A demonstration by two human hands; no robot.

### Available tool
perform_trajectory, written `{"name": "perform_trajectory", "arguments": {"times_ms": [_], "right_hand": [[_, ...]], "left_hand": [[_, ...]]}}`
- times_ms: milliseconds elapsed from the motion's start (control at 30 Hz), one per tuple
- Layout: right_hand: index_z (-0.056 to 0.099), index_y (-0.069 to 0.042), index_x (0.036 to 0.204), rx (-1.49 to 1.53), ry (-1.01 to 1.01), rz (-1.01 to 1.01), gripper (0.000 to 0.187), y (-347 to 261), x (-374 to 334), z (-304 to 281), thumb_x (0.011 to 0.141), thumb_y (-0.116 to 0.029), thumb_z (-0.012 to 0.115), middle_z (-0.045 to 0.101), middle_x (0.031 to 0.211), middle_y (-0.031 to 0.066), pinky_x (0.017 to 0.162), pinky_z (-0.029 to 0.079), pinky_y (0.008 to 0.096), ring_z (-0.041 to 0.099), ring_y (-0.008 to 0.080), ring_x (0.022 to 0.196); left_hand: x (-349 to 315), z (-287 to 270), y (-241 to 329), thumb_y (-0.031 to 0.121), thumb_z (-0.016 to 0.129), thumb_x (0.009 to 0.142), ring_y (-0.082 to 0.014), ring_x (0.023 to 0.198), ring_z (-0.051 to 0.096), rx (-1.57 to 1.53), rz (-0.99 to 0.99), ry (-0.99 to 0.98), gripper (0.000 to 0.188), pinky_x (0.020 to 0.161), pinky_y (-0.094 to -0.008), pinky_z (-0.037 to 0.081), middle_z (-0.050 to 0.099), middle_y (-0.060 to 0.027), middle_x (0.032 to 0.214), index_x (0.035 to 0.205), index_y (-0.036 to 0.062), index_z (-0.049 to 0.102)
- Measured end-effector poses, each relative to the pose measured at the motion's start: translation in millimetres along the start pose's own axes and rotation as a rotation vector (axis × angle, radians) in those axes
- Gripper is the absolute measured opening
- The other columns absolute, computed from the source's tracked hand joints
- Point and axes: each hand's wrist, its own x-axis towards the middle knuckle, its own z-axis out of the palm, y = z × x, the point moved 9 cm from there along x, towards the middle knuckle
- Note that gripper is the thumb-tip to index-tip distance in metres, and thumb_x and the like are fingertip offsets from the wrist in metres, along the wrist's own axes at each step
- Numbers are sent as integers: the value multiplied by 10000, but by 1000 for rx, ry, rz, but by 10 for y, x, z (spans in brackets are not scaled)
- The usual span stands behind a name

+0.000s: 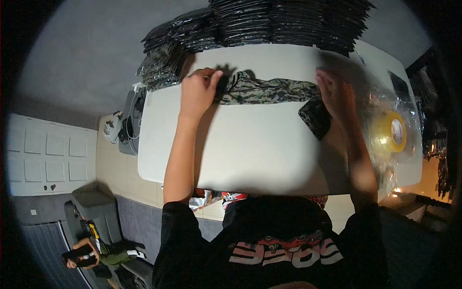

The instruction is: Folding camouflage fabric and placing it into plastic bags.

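Note:
A long, narrow piece of camouflage cloth (274,91) lies crumpled across the white table, stretched between my two hands. My left hand (198,91) is closed at its left end, thumb against the fingers. At the other end, my right hand (335,94) is curled in shadow, fingertips on the cloth. Just below the right hand lies a dark mottled piece (315,118), partly hidden by the wrist; I cannot tell whether it joins the cloth.
Stacks of black plastic packets (269,24) line the table's (255,144) far edge. Clear-wrapped packets (161,65) sit at the far left. A yellow tape roll (395,132) rests on clear plastic bags at right. A person (86,253) sits on a grey sofa (98,212) at lower left.

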Motion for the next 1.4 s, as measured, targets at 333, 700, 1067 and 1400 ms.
{"name": "perform_trajectory", "arguments": {"times_ms": [333, 700, 1067, 1400], "right_hand": [[731, -58, 966, -77, -288, 255, 259, 397, -129, 34, 797, -188, 880, 745, 901, 138, 769, 580, 424, 740, 312, 838], [755, -35, 1096, 139, -272, 198, 274, 623, 23, -198, 849, 29, 654, 768, 1017, 134, 852, 574, 394, 733, 265, 854], [727, -42, 1249, 97, -414, 180, 399, 436, 6, -256, 1000, -324, 592, 734, 1149, 190, 1026, 479, 430, 667, 301, 1062], [806, -82, 1121, 88, -45, 218, 256, 421, 174, -673, 996, -285, 711, 796, 1010, 143, 841, 567, 370, 738, 209, 884]], "left_hand": [[8, 213, 196, 200, 722, 978, -311, 971, 711, -16, 239, 22, 213, 865, -390, 544, 746, -174, 1032, 1069, 7, 720], [98, -510, -136, 258, 647, 1072, -56, 782, 508, -469, -57, 281, 319, 703, -235, 431, 647, 33, 825, 992, -43, 717], [137, -409, -281, 336, 704, 1019, -278, 683, 622, -138, -71, 126, 343, 690, -345, 496, 711, -147, 804, 992, 1, 773], [49, -944, -244, 103, 730, 996, -45, 794, 615, -368, -21, 447, 134, 732, -218, 492, 765, -18, 886, 978, -22, 778]]}}
